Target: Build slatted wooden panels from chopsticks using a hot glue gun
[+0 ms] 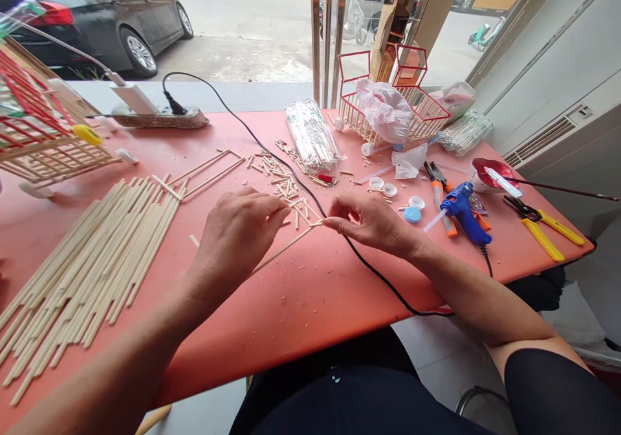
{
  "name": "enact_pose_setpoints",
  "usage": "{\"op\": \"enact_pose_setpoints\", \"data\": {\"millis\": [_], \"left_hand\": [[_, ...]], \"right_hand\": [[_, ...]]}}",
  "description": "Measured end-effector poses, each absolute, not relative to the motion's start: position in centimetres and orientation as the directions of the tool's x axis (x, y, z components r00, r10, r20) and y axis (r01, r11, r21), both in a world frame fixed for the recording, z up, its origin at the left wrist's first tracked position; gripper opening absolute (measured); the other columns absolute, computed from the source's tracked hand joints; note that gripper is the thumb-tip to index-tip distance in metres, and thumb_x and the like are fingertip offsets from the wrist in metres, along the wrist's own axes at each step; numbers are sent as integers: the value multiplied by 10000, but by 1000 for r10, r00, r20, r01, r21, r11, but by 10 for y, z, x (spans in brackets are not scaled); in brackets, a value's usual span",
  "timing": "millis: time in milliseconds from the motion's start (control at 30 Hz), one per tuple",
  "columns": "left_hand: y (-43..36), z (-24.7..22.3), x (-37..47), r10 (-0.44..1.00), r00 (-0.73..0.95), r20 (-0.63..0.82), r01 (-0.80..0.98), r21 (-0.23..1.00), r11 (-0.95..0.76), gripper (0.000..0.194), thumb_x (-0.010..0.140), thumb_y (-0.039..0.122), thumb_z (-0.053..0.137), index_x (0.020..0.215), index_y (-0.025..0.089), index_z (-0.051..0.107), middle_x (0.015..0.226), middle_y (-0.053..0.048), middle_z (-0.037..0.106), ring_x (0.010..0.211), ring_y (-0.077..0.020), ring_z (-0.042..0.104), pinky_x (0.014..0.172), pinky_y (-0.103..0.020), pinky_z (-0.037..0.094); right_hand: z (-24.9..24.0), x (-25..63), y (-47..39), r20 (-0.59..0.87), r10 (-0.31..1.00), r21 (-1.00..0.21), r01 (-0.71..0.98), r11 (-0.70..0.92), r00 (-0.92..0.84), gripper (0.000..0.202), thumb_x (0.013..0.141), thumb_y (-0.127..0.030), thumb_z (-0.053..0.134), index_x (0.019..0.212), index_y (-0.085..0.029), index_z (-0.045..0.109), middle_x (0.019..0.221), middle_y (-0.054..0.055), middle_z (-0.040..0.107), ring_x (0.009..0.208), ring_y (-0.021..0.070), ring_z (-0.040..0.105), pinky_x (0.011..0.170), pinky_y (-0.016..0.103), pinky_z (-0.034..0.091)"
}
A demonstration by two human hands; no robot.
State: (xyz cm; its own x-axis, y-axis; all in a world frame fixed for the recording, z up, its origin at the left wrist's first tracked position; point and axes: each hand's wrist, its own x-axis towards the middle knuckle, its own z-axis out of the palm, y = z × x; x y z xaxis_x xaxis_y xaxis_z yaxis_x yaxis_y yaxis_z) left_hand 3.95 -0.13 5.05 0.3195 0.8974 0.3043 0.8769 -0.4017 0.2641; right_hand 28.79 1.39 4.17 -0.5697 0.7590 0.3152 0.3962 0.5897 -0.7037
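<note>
My left hand point(245, 228) is closed, thumb and forefinger pinched on a thin wooden stick frame point(286, 247) above the pink table point(291, 318). To its right, my right hand point(371, 222) pinches the frame's corner between thumb and forefinger. One stick runs from that corner down and left, passing beneath my left hand. Short cut stick pieces point(281, 180) are scattered just beyond both hands. A long bundle of wooden sticks point(97, 260) lies to the left, with another stick frame point(213, 170) touching its upper end.
A black cable point(376, 270) crosses the table. At the right are a blue glue gun point(463, 212), orange-handled pliers point(439, 196), yellow-handled pliers point(543, 225) and a red cup point(490, 175). Wrapped sticks point(310, 134), a stick cart point(392, 108) and a power strip point(162, 117) stand behind.
</note>
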Motion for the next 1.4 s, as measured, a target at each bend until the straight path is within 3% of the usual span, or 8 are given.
{"op": "enact_pose_setpoints", "data": {"millis": [200, 333, 400, 567, 733, 900, 1033, 1400], "left_hand": [[2, 48, 35, 859, 317, 402, 866, 246, -435, 345, 982, 322, 526, 763, 249, 782, 759, -68, 778, 806, -290, 705, 729, -396, 494], [2, 44, 36, 799, 344, 494, 835, 228, -501, 331, 1007, 291, 548, 773, 251, 778, 763, -48, 785, 794, -265, 706, 736, -381, 490], [0, 42, 39, 767, 366, 527, 822, 203, -532, 344, 1031, 289, 547, 773, 247, 772, 755, -47, 781, 789, -261, 702, 742, -382, 487], [-8, 43, 49, 690, 448, 568, 780, 130, -613, 283, 1055, 259, 576, 862, 224, 780, 782, -52, 791, 819, -266, 711, 774, -396, 494], [-14, 42, 55, 628, 491, 604, 747, 78, -660, 307, 1072, 253, 570, 831, 206, 754, 791, -55, 786, 816, -258, 705, 769, -392, 479], [-16, 40, 57, 646, 493, 582, 755, 83, -651, 341, 1077, 253, 549, 803, 216, 748, 790, -61, 780, 803, -264, 686, 756, -395, 467], [-18, 39, 58, 648, 498, 576, 753, 83, -652, 328, 1078, 261, 551, 825, 218, 755, 779, -57, 772, 806, -260, 683, 768, -388, 470], [-20, 36, 61, 605, 544, 582, 732, 24, -681, 330, 1056, 190, 565, 771, 202, 731, 725, -45, 744, 755, -251, 667, 717, -381, 450]], "right_hand": [[45, 301, 23, 318, 864, -670, 552, 497, -391, 281, 1011, -393, 664, 820, -188, 638, 675, -8, 655, 607, 126, 479, 648, 284, 362], [40, 311, 32, 212, 922, -484, 784, 388, -325, 214, 987, -293, 684, 806, -178, 683, 730, 33, 676, 685, 161, 519, 680, 311, 338], [39, 311, 33, 191, 919, -461, 795, 394, -345, 178, 972, -266, 703, 823, -171, 729, 805, 58, 709, 759, 179, 557, 716, 319, 356], [46, 299, 24, 183, 863, -778, 468, 420, -471, 264, 972, -410, 720, 943, -161, 803, 897, 56, 781, 807, 164, 640, 747, 293, 439], [44, 285, 16, 30, 851, -918, 322, 230, -524, 314, 922, -437, 747, 961, -130, 802, 925, 66, 792, 852, 168, 670, 759, 284, 480], [33, 281, 17, -28, 840, -963, 239, 121, -542, 350, 891, -480, 772, 838, -134, 755, 815, 29, 735, 777, 143, 630, 756, 283, 482], [30, 279, 17, -35, 825, -975, 200, 96, -565, 269, 871, -407, 778, 824, -144, 744, 791, 18, 729, 755, 134, 623, 740, 276, 485], [34, 276, 14, -58, 834, -941, 309, 138, -549, 187, 869, -298, 697, 772, -144, 743, 721, 2, 719, 709, 124, 636, 688, 247, 453]]}}
